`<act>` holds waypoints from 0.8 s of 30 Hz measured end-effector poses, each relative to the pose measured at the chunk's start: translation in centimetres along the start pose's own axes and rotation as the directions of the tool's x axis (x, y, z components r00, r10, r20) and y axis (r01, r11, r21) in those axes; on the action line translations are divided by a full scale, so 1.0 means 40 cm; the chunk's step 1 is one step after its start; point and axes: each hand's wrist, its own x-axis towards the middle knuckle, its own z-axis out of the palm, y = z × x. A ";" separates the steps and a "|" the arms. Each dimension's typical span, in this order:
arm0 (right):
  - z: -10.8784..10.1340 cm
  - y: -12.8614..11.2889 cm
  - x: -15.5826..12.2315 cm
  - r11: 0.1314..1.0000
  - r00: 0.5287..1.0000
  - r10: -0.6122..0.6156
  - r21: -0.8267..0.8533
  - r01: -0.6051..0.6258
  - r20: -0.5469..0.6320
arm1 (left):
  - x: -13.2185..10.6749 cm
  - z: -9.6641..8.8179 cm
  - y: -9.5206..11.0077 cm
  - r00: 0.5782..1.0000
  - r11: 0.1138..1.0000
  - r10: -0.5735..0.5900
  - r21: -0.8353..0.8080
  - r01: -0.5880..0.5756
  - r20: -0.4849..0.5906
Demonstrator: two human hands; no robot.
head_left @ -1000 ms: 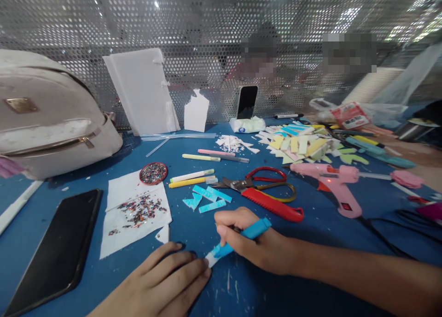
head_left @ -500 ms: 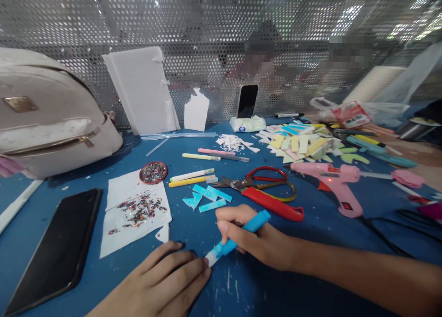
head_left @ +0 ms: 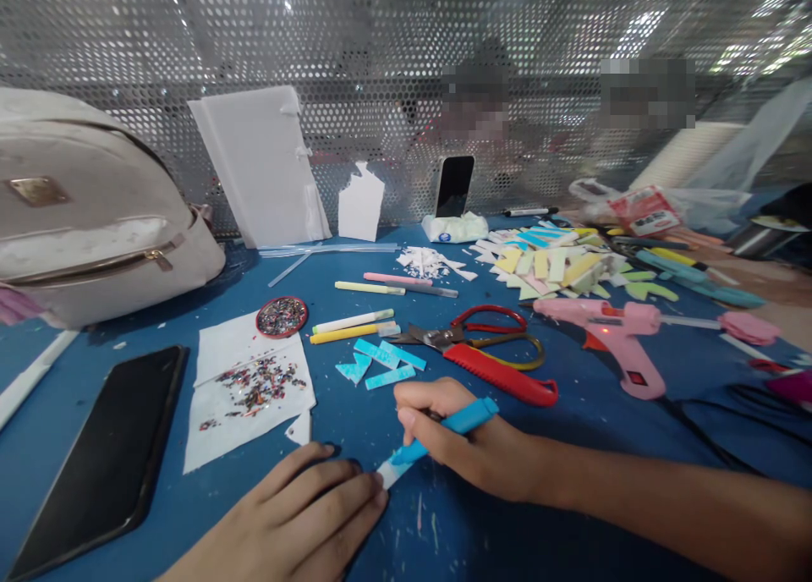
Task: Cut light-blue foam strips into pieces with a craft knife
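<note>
My right hand grips a blue marker, its tip down on a small strip that is part blue, part white. My left hand lies flat on the blue table, fingertips pressing on the strip's white end. Just beyond my right hand lie several cut blue strips, a red utility knife and scissors.
A black phone and white paper with glitter lie at left, a glitter lid behind them. A pink glue gun sits right, pastel foam pieces beyond. A beige backpack stands far left. People sit behind the perforated screen.
My right hand rocks the marker slightly over the strip, shifting a little left and back. My left hand stays put.
</note>
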 end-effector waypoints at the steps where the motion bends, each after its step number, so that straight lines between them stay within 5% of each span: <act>1: 0.000 0.003 -0.001 1.000 1.000 0.002 0.006 -0.002 0.006 | 0.002 -0.001 0.000 1.000 1.000 0.004 0.002 -0.004 -0.003; 5: 0.001 0.015 -0.005 1.000 1.000 0.000 0.025 0.000 0.018 | 0.005 0.003 0.001 1.000 1.000 0.009 0.012 -0.009 0.016; 9: 0.000 0.016 -0.008 1.000 1.000 0.004 0.020 -0.005 0.031 | -0.004 0.040 0.006 0.990 1.000 -0.020 0.008 0.021 -0.142; 14: -0.002 0.009 -0.004 1.000 0.999 -0.004 0.022 0.003 0.043 | -0.009 0.061 0.008 0.979 0.999 -0.042 -0.010 0.041 -0.198; 20: -0.004 0.011 -0.002 1.000 0.998 -0.006 0.017 0.005 0.059 | 0.000 0.018 0.001 1.000 1.000 0.010 0.013 -0.010 -0.010; 24: -0.005 0.007 -0.003 0.999 0.998 0.012 0.043 -0.014 0.054 | -0.001 0.022 0.001 0.982 0.999 -0.031 0.016 0.034 -0.188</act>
